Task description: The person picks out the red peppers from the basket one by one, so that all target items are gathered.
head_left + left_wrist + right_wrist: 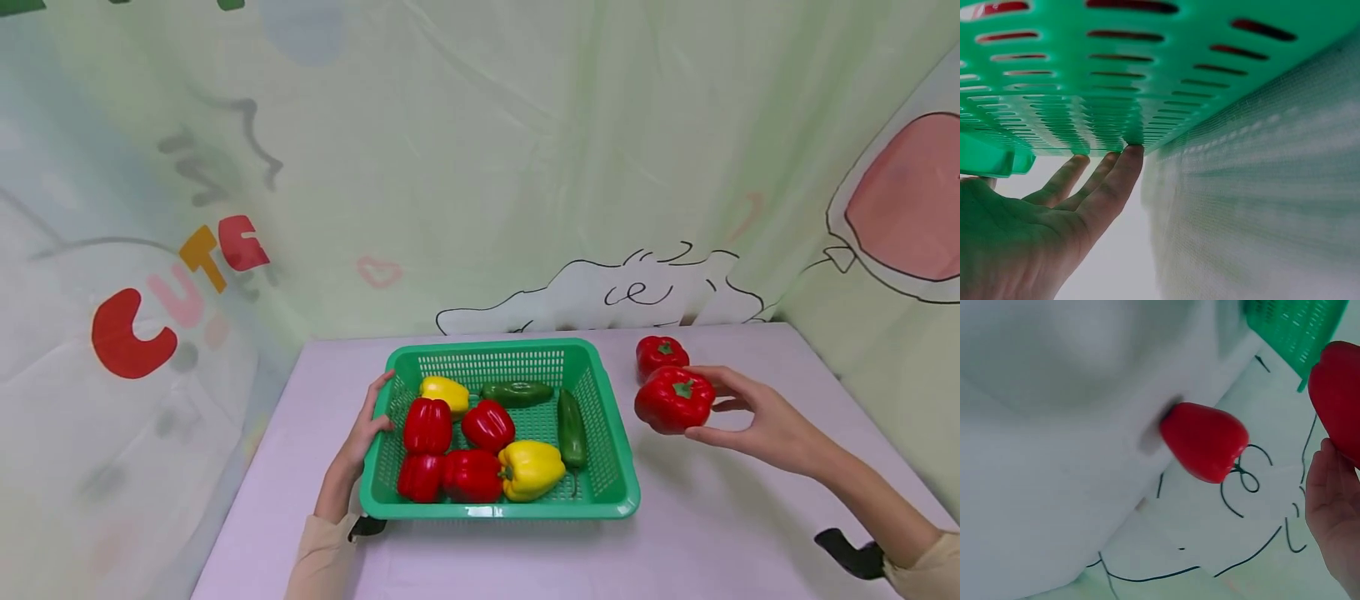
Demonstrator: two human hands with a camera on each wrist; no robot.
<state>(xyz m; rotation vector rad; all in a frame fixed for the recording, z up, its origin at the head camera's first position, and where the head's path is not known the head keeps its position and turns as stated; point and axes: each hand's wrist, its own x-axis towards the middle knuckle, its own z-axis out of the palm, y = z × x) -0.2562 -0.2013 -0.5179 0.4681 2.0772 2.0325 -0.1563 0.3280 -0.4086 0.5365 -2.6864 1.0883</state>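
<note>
My left hand [366, 433] holds the left rim of a green plastic basket [626, 467], thumb over the edge. In the left wrist view its fingers [1113, 181] touch the slotted outer wall. Several red bell peppers [427, 425], two yellow bell peppers [532, 469] and two long green peppers [572, 429] lie in the basket. Right of the basket, my right hand [765, 421] grips a red bell pepper [673, 402] between thumb and fingers, raised above the table. Behind it, another red bell pepper [660, 354] sits on the table, also seen in the right wrist view.
A pale table [465, 558] carries the basket. Printed cloth [480, 167] hangs close along its back and sides. Dark straps [851, 554] circle both wrists.
</note>
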